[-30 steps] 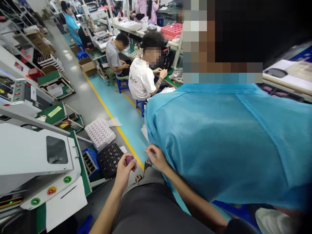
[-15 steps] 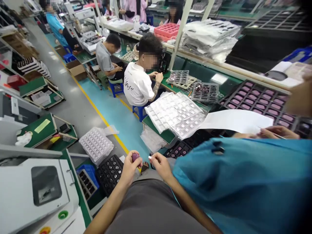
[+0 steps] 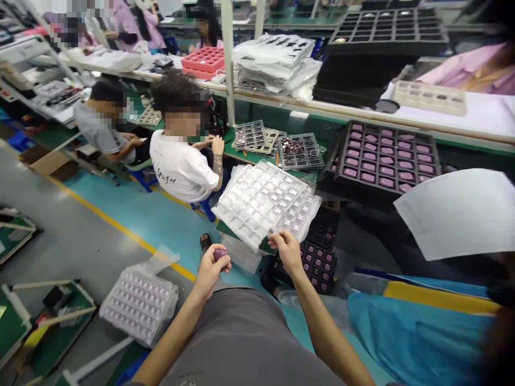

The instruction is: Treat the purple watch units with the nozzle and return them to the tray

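My left hand (image 3: 210, 268) is closed around a small purple piece (image 3: 219, 254), held low in front of my body. To its right, my right hand (image 3: 286, 247) is pinched at the lower edge of a white plastic tray (image 3: 245, 198) with square pockets; what its fingertips hold, if anything, is too small to make out. A second clear tray (image 3: 300, 217) with small square pieces lies partly under the white one. Below my right hand's side sits a black tray (image 3: 319, 262) of purple pieces.
A large black tray of purple pieces (image 3: 387, 160) lies at the right, near a white sheet (image 3: 462, 214). A person in white (image 3: 181, 166) sits ahead. Stacked clear trays (image 3: 139, 305) stand lower left; blue clothing (image 3: 418, 338) is close right.
The view has swung right. My right hand has moved away from my left hand, up to the white tray; the small white bit at its fingertips no longer shows. My left hand still holds the purple piece.
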`<state>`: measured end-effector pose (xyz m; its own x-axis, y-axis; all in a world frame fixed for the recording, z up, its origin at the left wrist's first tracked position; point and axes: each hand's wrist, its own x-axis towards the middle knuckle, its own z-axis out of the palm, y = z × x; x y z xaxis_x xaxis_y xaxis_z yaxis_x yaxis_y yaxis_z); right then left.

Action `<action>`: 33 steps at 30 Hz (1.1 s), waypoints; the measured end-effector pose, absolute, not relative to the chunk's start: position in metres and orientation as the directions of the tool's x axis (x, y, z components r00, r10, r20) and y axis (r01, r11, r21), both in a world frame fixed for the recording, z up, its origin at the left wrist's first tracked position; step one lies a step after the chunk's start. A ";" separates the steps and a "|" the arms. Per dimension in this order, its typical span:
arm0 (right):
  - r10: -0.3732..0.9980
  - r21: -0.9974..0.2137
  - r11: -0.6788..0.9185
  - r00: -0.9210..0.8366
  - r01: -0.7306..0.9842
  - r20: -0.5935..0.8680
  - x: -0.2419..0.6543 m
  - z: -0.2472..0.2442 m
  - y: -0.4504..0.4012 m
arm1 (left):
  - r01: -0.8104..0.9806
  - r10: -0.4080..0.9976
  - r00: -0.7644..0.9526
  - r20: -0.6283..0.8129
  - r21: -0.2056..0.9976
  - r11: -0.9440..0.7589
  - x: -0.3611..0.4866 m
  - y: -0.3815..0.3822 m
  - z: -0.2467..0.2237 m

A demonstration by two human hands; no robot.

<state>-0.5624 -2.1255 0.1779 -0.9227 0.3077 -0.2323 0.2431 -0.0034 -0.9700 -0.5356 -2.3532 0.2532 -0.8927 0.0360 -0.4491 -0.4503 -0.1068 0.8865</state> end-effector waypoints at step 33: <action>0.351 -0.627 0.648 -0.900 0.433 -0.260 -1.234 0.145 -2.191 | -0.467 0.402 -0.750 -0.526 0.851 0.241 -1.000 -2.519 0.206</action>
<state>-1.2335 -2.1911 0.1449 -0.8999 0.3505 -0.2595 0.4331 0.6476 -0.6270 -0.9997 -2.5190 0.2060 -0.7496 0.4022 -0.5257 -0.4674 0.2406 0.8506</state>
